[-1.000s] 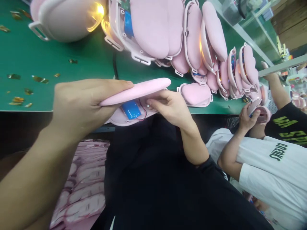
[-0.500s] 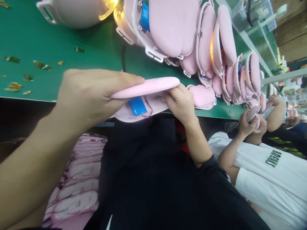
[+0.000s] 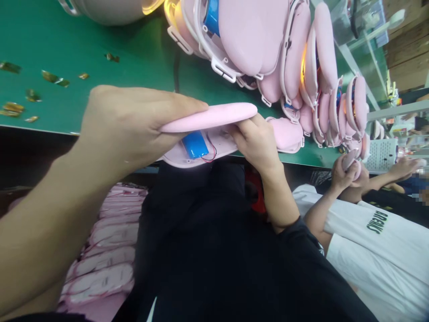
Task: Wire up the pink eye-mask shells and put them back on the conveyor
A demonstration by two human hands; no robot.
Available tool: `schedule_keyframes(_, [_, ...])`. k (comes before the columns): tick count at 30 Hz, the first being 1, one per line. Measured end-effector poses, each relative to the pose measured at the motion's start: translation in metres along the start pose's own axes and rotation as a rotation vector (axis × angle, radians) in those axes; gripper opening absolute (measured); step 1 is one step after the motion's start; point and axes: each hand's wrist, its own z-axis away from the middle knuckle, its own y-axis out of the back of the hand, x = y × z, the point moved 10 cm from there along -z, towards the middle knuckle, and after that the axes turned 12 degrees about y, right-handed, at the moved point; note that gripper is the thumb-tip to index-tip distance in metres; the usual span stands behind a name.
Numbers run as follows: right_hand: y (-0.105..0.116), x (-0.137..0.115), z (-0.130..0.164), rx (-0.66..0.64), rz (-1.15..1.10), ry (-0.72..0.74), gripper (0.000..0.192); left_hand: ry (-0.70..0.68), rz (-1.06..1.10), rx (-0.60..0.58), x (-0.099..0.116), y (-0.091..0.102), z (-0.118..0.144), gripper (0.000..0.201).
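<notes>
Across the upper part of the view runs a green felt-covered tabletop [image 3: 110, 58], scattered at its left with small gold foil scraps [image 3: 53, 78]. Along it stands a long row of pink padded oval shells in white plastic frames [image 3: 295, 58], leaning one on another and receding to the right; several glow amber from within. Below the tabletop edge, at lower left, sits a stack of flat pink pads in clear wrapping [image 3: 107, 250].

Left hand [image 3: 130, 129]: large in the foreground, closed on the near end of a pink soft oval cushion pad [image 3: 209, 117], thumb on top, fingers beneath. Pad lies nearly level, just above a white plastic base shell [image 3: 204, 150], the two parted like a clam. Both are held in the air just in front of the tabletop edge.

Right hand [image 3: 256, 143]: fingers curled at the far end of pad and shell, gripping there; fingertips tucked between the two.

On the shell's open face sits a blue cylindrical battery cell [image 3: 195, 145] with thin red wire [image 3: 211, 154] looping at its right.

Far right: a neighbouring person's hands [image 3: 350, 172] clasp a similar pink unit; white printed T-shirt below.
</notes>
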Motion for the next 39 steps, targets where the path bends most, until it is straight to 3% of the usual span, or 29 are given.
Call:
schedule_keyframes(4, [-0.006, 0.002, 0.002, 0.007, 0.004, -0.005, 0.028, 0.043, -0.032, -0.020, -0.003, -0.003, -0.001, 0.052])
schedule_keyframes(9, [-0.001, 0.000, 0.017, 0.124, 0.001, 0.050, 0.027, 0.028, -0.008, -0.078, -0.001, -0.007, 0.001, 0.054])
schedule_keyframes(13, [-0.002, 0.002, 0.023, 0.112, -0.011, 0.076, 0.030, 0.039, -0.042, -0.108, -0.002, -0.011, 0.000, 0.059])
schedule_keyframes(17, [0.007, -0.008, 0.021, 0.162, 0.038, 0.155, 0.029, 0.051, -0.035, -0.118, -0.003, -0.012, -0.001, 0.060])
schedule_keyframes(20, [0.012, -0.010, 0.019, 0.202, 0.045, 0.137, 0.024, 0.046, -0.030, -0.105, -0.003, -0.012, -0.002, 0.058])
schedule_keyframes(25, [0.008, -0.005, 0.018, 0.174, 0.037, 0.068, 0.024, 0.023, -0.044, -0.089, -0.004, -0.012, -0.001, 0.051])
schedule_keyframes(30, [0.010, -0.014, 0.018, 0.148, 0.139, 0.115, 0.019, -0.007, -0.025, -0.067, -0.004, -0.010, 0.001, 0.043])
schedule_keyframes(34, [0.015, -0.020, 0.018, 0.128, 0.104, 0.185, 0.016, -0.049, 0.003, -0.031, -0.002, -0.008, 0.002, 0.037])
schedule_keyframes(39, [0.021, -0.013, 0.015, 0.152, 0.055, 0.165, 0.016, -0.049, 0.003, -0.021, -0.003, -0.007, 0.002, 0.035])
